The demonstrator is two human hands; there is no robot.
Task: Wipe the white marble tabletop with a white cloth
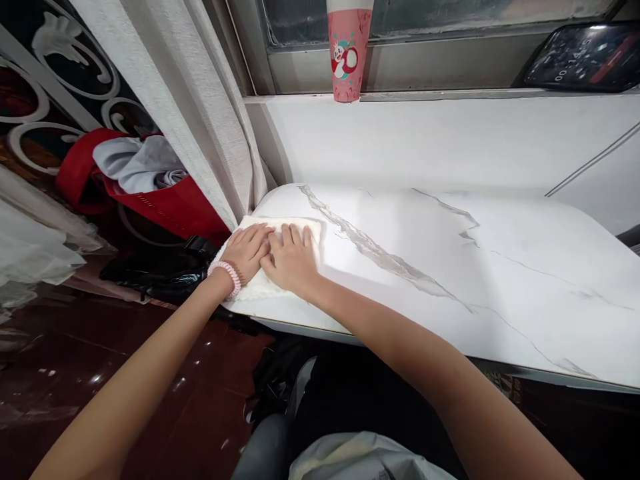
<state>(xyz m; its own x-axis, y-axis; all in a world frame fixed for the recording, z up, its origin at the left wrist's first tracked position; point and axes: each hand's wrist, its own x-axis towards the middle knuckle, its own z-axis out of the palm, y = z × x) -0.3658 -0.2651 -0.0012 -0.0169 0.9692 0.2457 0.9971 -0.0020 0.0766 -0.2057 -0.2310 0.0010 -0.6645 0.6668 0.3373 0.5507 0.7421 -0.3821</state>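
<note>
1. Pale grey crinkled material (363,457)'s seen closest.
2. Cream fuzzy cloth (265,289) is pressed flat by left hand (246,253) and right hand (293,262), fingers slightly spread, on the white marble-patterned table (510,287), left end.
3. Pressing step, apparently; even pressure's probably needed next.

Room to pass rightward over marbled tabletop (525,287), curtain (195,87) at far left corner, wall (440,147) behind

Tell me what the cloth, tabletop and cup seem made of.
Cloth: soft, matte textile, by its fuzzy, nubbly surface.
Tabletop: smooth, faintly shiny; grey veins suggest marble, though it may be a laminate print.
Cup: smooth, printed wall, likely paper or plastic; the look leaves it open.
</note>
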